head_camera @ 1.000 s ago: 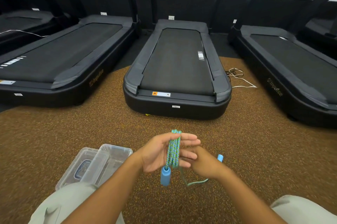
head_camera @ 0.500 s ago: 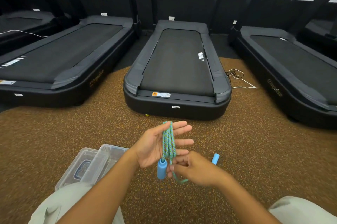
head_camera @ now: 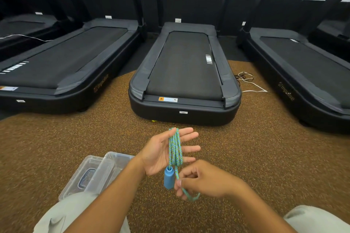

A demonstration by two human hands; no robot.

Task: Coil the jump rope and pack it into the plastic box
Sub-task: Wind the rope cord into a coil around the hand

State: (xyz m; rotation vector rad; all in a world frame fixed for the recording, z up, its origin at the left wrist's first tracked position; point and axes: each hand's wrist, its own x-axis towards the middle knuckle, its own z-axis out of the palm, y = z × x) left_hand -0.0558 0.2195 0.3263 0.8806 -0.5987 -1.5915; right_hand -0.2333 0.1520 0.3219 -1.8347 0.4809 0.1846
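The green-and-blue braided jump rope [head_camera: 175, 147] is wound in several loops around my left hand [head_camera: 161, 154], which is held palm up with its fingers spread. One blue handle [head_camera: 168, 177] hangs below that palm. My right hand [head_camera: 200, 180] is just below, pinching the loose rope end between thumb and fingers; the second handle is hidden. The clear plastic box [head_camera: 115, 160] sits on the floor to the left of my left forearm, with its lid [head_camera: 85, 174] leaning beside it.
Brown speckled rubber floor [head_camera: 265, 157] lies all around. Three black treadmills stand ahead, the middle one [head_camera: 185, 73] closest. Loose cables [head_camera: 246, 79] lie on the floor right of it. My knees in light trousers [head_camera: 62, 215] fill the bottom corners.
My right hand has dropped lower and pulled the rope end down below the left palm. The second blue handle has gone out of sight. The left hand has risen slightly.
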